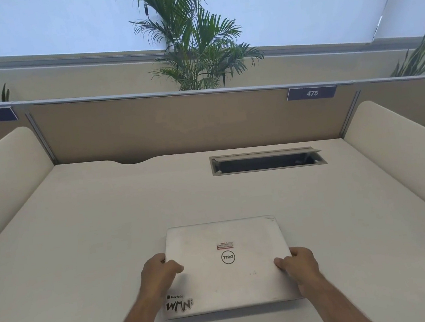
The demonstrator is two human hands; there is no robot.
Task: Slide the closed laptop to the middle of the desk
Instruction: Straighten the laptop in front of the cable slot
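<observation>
Both hands on closed laptop (228, 266), near front edge of worktop (105, 214).

Laptop lies flat, lid shut, stickers on top, close to the person and well short of the cable hatch (267, 160). Left hand (161, 274) clamps the left side edge, thumb on the lid; right hand (299, 262) likewise on the right edge; fingers under the edges probably, hidden from here. Stiff, flat, moderately heavy slab; smooth shell likely glides easily on the worktop. Side-edge hold suits a straight push forward; keep it flat, avoid pressing on the lid centre.
</observation>
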